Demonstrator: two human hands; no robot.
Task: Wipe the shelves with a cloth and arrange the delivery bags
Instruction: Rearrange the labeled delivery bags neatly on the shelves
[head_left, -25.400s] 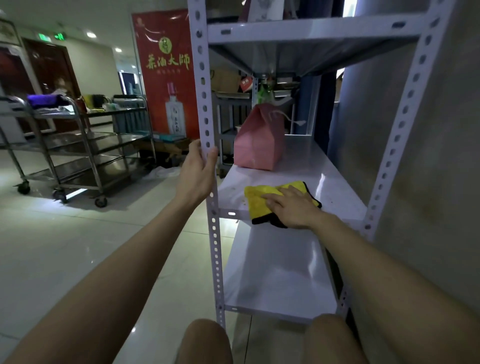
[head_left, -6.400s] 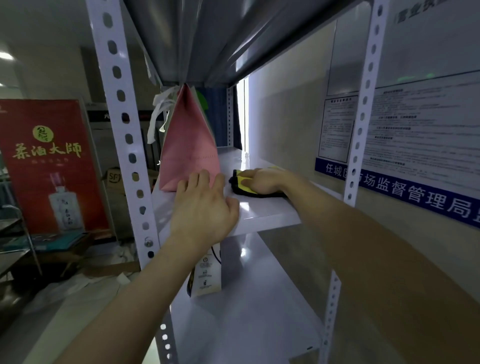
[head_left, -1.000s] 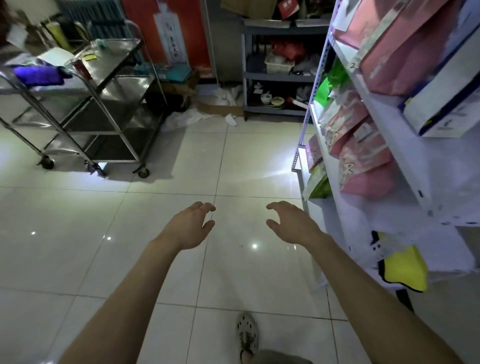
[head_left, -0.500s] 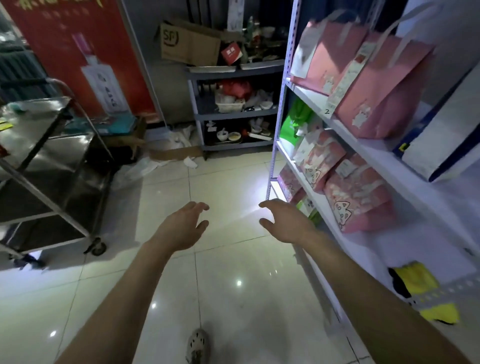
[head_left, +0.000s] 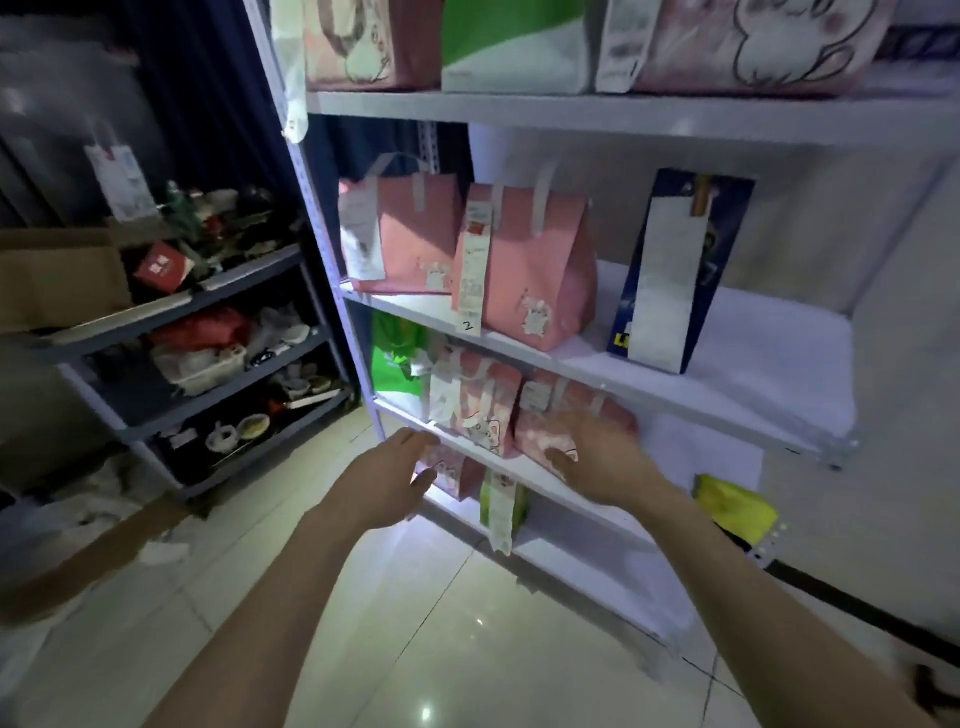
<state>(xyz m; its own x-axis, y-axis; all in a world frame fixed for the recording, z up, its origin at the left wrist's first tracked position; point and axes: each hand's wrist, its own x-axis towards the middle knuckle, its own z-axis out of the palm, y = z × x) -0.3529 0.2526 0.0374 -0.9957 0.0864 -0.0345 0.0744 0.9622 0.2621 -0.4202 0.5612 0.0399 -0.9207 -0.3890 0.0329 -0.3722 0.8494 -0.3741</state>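
- The white shelf unit (head_left: 675, 398) fills the right of the view. Half a second ago it was seen at a slant, and the view has since turned to face it.
- A grey rack (head_left: 218, 332) of clutter stands to its left, apart from the job.
- The delivery bags sit on several tiers. Two pink bags (head_left: 524, 260) and a dark blue bag (head_left: 675, 270) are on the tier marked "2". A green bag (head_left: 395, 358) and two lower pink bags (head_left: 475, 400) are on the tier beneath, with smaller ones under that.
- The yellow cloth (head_left: 735, 506) lies, as far as I can tell, at the right end of the tier with the lower pink bags. Neither hand holds it, and it is where it lay a moment ago.
- With the cloth put down, the bag-arranging step seems to be in hand, not the wiping.
- The right hand (head_left: 602, 462) is empty, its fingers loosely spread. It is in front of the right-hand lower pink bag, and blur hides whether it touches.
- The left hand (head_left: 387, 480) is also empty and spread, at that tier's front edge, its palm turned towards the right hand.
- Earlier both hands hung over the floor, short of the unit. They have now reached the tier.
- Next, I judge, the hands need to close on either side of a lower pink bag and square it up without tipping its neighbour.
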